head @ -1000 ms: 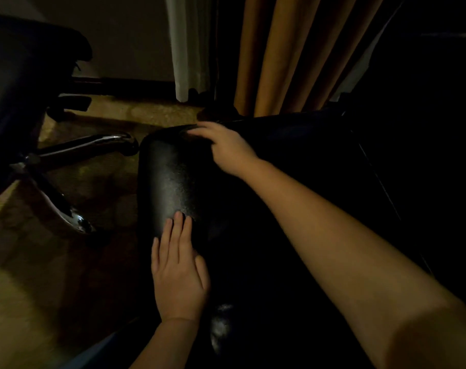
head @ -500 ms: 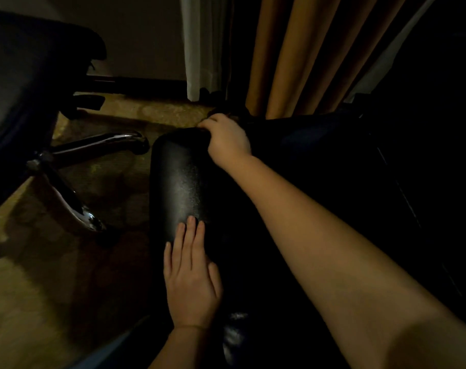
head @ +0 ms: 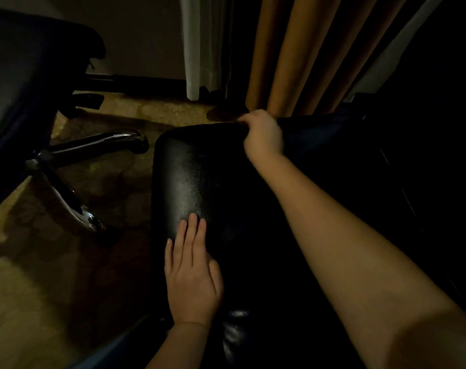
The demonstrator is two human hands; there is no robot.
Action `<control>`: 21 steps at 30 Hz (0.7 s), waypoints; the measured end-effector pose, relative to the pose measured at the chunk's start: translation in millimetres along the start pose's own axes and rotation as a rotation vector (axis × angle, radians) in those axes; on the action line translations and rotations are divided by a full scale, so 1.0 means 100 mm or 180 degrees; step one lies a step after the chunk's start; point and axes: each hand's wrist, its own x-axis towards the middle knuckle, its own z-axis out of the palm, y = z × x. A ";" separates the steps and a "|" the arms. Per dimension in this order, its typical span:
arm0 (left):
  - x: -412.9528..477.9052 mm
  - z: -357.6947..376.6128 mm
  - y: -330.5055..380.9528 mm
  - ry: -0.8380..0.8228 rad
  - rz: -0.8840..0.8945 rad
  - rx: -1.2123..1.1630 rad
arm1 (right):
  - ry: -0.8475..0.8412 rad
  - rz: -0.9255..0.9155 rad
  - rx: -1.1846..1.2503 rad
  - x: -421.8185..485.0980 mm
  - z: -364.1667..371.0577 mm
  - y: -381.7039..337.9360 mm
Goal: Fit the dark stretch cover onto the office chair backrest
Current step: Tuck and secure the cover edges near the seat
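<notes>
The black leather backrest (head: 197, 177) of an office chair fills the middle of the dim view, its far edge pointing toward the curtains. My left hand (head: 193, 272) lies flat on its near part, fingers straight. At the backrest's far right corner my right hand (head: 262, 134) grips the edge of the dark stretch cover (head: 322, 131), fingers curled over it. The cover runs off to the right into shadow, where its extent is hard to make out.
A second office chair (head: 26, 75) stands at the left, its chrome star base (head: 74, 166) reaching toward the backrest. Orange curtains (head: 301, 54) and a white sheer (head: 199, 46) hang behind. Patterned carpet (head: 40, 275) covers the floor. The right side is very dark.
My right hand has slid from the backrest's far edge to its right corner and curled onto the cover. My left hand has stayed flat in place.
</notes>
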 end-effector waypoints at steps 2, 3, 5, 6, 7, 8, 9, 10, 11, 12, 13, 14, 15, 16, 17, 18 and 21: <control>-0.01 0.00 0.00 0.0016 0.0002 -0.0001 | -0.0189 -0.0507 -0.0011 -0.15 0.07 -0.31; -0.02 0.00 0.00 0.0018 0.0000 0.0000 | -0.0219 -0.0686 -0.0080 -0.15 0.07 -0.34; -0.02 -0.01 0.00 0.0010 0.0002 -0.0008 | -0.0194 -0.0869 -0.0271 -0.08 0.00 -0.22; -0.01 -0.01 0.00 0.0006 0.0005 -0.0018 | -0.0177 -0.0843 -0.0380 -0.02 -0.03 -0.08; 0.00 -0.01 0.00 0.0004 0.0006 -0.0024 | -0.0103 -0.0751 -0.0451 0.04 -0.08 0.09; 0.02 -0.01 0.00 0.0006 0.0012 -0.0028 | -0.0026 -0.0520 -0.0462 0.08 -0.12 0.26; 0.04 -0.01 0.00 0.0010 0.0028 -0.0033 | 0.0068 -0.0293 -0.0456 0.11 -0.17 0.41; 0.05 -0.01 0.00 0.0015 0.0050 -0.0038 | 0.0132 -0.0025 -0.0417 0.13 -0.19 0.49; 0.06 -0.01 -0.01 0.0024 0.0070 -0.0040 | 0.0212 0.0210 -0.0295 0.13 -0.18 0.51; 0.06 0.00 -0.02 0.0033 0.0076 -0.0036 | 0.0285 0.0371 -0.0223 0.14 -0.14 0.47; 0.07 0.00 -0.03 0.0039 0.0073 -0.0018 | 0.0295 0.0441 -0.0194 0.13 -0.09 0.37; 0.06 0.01 -0.02 0.0029 0.0068 0.0005 | 0.0260 0.0462 -0.0069 0.09 -0.04 0.26; 0.06 0.00 -0.03 0.0027 0.0066 0.0027 | 0.0192 0.0294 -0.0005 0.05 0.04 0.09; 0.05 0.00 -0.03 0.0032 0.0072 0.0042 | 0.0131 -0.0037 0.0002 -0.01 0.13 -0.09; 0.04 0.01 -0.03 0.0042 0.0087 0.0050 | 0.0021 -0.0403 -0.0007 -0.10 0.19 -0.29; 0.04 0.01 -0.04 0.0048 0.0101 0.0062 | -0.0144 -0.0704 0.0054 -0.21 0.21 -0.48; 0.03 0.02 -0.05 0.0069 0.0094 0.0066 | -0.0499 -0.1243 0.0283 -0.33 0.24 -0.54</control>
